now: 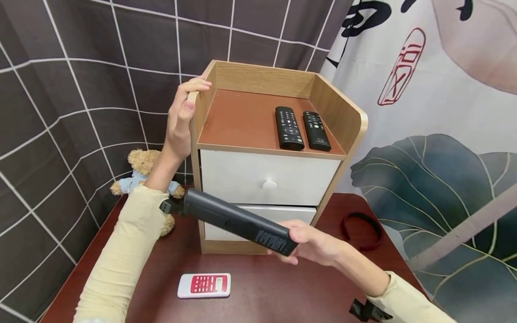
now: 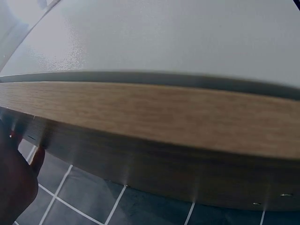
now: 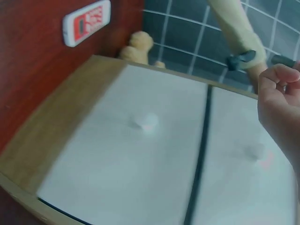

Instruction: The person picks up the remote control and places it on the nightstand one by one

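My right hand grips one end of a long black remote control, its back with small printed text facing up. It is tilted in front of a small wooden cabinet with white drawers. In the right wrist view the fingers of the right hand are curled at the right edge. My left hand holds the upper edge of the cabinet's left side panel, fingertips over the edge. The left wrist view shows part of the left hand beside the panel's outer face.
Two black remotes, one larger and one smaller, lie on the cabinet top. A white remote with a red face is on the dark red table. A teddy bear sits left, a dark red band right.
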